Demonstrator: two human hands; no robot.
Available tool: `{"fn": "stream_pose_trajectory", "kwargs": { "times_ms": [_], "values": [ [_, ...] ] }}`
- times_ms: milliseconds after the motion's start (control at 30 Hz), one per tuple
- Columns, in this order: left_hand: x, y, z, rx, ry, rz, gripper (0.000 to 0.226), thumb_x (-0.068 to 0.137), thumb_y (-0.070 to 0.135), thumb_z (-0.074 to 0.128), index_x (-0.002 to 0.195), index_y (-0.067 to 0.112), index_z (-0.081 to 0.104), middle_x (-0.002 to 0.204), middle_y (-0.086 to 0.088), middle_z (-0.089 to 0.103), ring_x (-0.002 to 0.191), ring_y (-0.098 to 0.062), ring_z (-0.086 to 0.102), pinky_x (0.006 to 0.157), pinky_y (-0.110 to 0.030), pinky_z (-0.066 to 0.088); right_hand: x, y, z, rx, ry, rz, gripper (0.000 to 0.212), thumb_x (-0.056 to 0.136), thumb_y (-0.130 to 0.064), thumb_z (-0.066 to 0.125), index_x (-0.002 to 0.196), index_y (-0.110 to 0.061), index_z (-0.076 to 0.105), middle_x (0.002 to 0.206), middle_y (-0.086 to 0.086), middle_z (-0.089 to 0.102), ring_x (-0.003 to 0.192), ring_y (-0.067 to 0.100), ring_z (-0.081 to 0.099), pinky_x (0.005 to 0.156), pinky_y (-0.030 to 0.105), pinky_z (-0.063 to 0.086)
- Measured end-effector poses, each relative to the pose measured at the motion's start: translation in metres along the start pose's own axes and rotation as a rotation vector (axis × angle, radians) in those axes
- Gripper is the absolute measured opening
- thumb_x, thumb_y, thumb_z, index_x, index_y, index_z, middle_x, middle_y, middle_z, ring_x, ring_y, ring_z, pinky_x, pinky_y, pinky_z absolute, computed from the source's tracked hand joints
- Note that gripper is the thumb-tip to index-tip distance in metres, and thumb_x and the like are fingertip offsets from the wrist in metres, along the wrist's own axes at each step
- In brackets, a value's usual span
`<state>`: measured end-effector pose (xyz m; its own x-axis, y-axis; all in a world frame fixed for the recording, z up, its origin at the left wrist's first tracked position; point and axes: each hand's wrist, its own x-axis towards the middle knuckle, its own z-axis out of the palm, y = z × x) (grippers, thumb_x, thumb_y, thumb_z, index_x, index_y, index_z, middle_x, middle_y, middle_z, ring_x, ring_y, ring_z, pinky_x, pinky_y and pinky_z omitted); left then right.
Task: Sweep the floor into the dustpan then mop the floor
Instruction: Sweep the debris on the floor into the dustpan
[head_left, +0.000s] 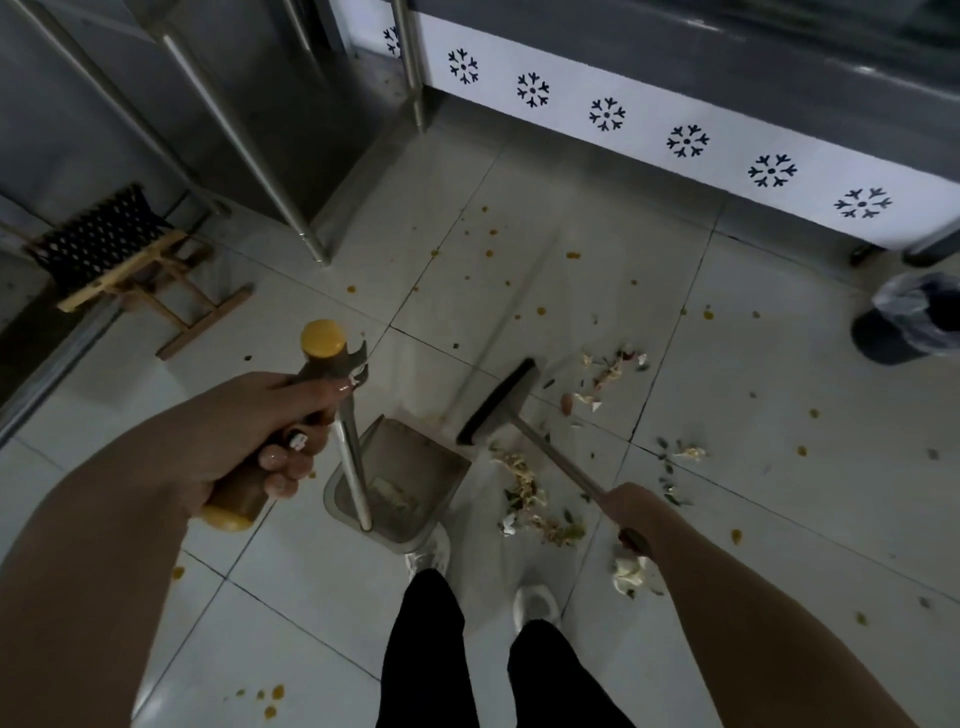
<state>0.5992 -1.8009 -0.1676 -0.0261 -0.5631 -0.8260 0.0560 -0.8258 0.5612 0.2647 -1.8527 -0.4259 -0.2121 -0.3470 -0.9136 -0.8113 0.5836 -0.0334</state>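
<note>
My left hand (270, 436) grips the yellow-capped handle of a long-handled dustpan (415, 467), whose grey pan stands on the white tiled floor just in front of my feet with a few scraps inside. My right hand (631, 512) holds the thin metal shaft of a broom (501, 402). Its dark head hovers or rests just right of the pan's mouth. A pile of food scraps and peels (535, 506) lies between the broom shaft and the pan. More scraps (608, 371) sit beyond the broom head.
Orange spots and bits (491, 234) dot the tiles. A folding wooden stool (122, 260) stands at left beside steel table legs (311, 244). A white snowflake-patterned panel (685, 140) runs along the back. A dark bin with a plastic liner (909, 317) stands at right.
</note>
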Motion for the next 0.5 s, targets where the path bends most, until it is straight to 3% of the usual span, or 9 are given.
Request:
{"fn": "stream_pose_trajectory", "kwargs": {
  "times_ms": [67, 267, 433, 500],
  "values": [
    [-0.009, -0.011, 0.009, 0.01, 0.025, 0.001, 0.024, 0.07, 0.03, 0.06, 0.068, 0.01, 0.048, 0.044, 0.0, 0.037, 0.028, -0.007, 0.031, 0.029, -0.019, 0.032, -0.002, 0.016, -0.02, 0.009, 0.041, 0.013, 0.026, 0.096, -0.023, 0.046, 0.1, 0.001, 0.054, 0.071, 0.014, 0.054, 0.053, 0.019, 0.05, 0.048, 0.025, 0.041],
    [-0.029, -0.043, 0.027, -0.009, 0.032, -0.01, 0.027, 0.068, 0.033, 0.064, 0.069, 0.011, 0.048, 0.045, 0.0, 0.038, 0.028, -0.007, 0.032, 0.031, -0.018, 0.033, -0.022, 0.029, -0.036, -0.037, 0.102, -0.063, 0.026, 0.095, -0.023, 0.047, 0.076, -0.006, 0.049, 0.061, 0.01, 0.051, 0.048, 0.017, 0.047, 0.046, 0.022, 0.04],
    [-0.035, -0.063, 0.03, -0.047, 0.023, -0.033, 0.031, 0.064, 0.034, 0.064, 0.07, 0.009, 0.047, 0.045, -0.001, 0.038, 0.028, -0.008, 0.033, 0.031, -0.018, 0.032, -0.034, -0.001, 0.01, -0.055, 0.048, -0.159, 0.024, 0.093, -0.029, 0.053, 0.09, -0.006, 0.058, 0.066, 0.007, 0.056, 0.046, 0.016, 0.05, 0.041, 0.019, 0.04],
    [-0.039, -0.073, 0.028, -0.075, 0.03, -0.04, 0.032, 0.062, 0.034, 0.065, 0.071, 0.009, 0.047, 0.045, 0.0, 0.039, 0.028, -0.007, 0.032, 0.031, -0.018, 0.032, -0.037, -0.023, 0.032, -0.108, 0.052, -0.213, 0.027, 0.095, -0.032, 0.048, 0.084, -0.009, 0.055, 0.065, 0.005, 0.055, 0.044, 0.015, 0.049, 0.039, 0.017, 0.037]
  ]
}}
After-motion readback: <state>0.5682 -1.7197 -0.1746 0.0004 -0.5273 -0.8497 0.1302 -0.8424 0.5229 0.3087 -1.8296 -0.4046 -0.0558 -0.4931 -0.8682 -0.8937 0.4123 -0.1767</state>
